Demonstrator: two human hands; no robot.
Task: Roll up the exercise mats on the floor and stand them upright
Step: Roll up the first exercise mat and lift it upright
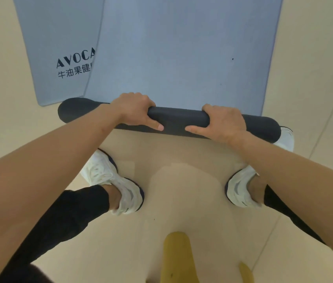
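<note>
A blue-grey exercise mat (182, 48) lies flat on the floor ahead of me. Its near end is rolled into a dark cylinder (179, 119) that runs left to right. My left hand (135, 110) grips the roll left of its middle, fingers curled over the top and thumb on the near side. My right hand (220, 123) grips it right of the middle in the same way. A second blue-grey mat (59, 37) with dark printed lettering lies flat at the left, partly under the first one.
My two feet in white trainers (112, 180) (241, 188) stand on the beige tiled floor (173, 160) just behind the roll. Another white shoe (287, 137) shows beyond the roll's right end. A yellow-olive object (179, 258) hangs at the bottom centre.
</note>
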